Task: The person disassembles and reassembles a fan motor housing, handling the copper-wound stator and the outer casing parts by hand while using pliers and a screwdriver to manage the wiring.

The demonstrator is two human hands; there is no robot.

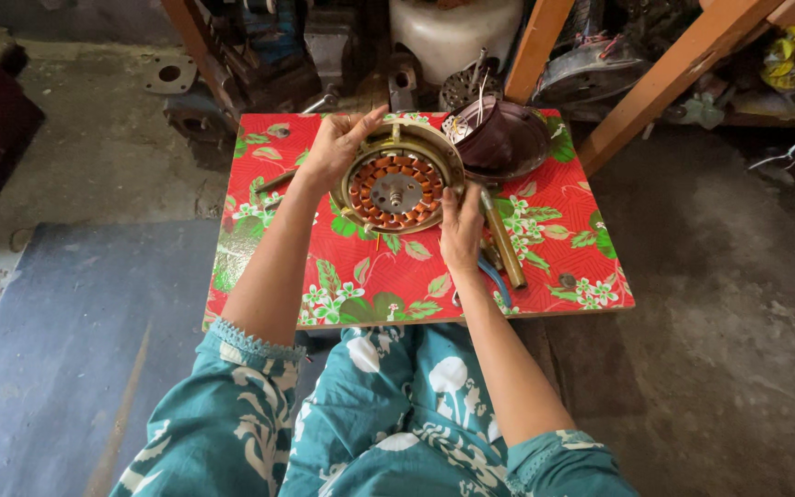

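Observation:
A round fan-motor stator (396,190) with copper-coloured windings and a brass-toned metal rim sits tilted on a low red table (563,244) with a leaf-and-flower print. My left hand (335,143) grips the rim at its upper left. My right hand (461,225) holds the rim at its lower right. A grey hub with a short shaft shows at the stator's centre.
A dark maroon dome-shaped motor cover (505,138) with wires lies just right of the stator. A brass rod (502,241) and a blue wire (497,276) lie by my right hand. Wooden frame legs (664,78), a white container (453,32) and metal parts crowd the far side.

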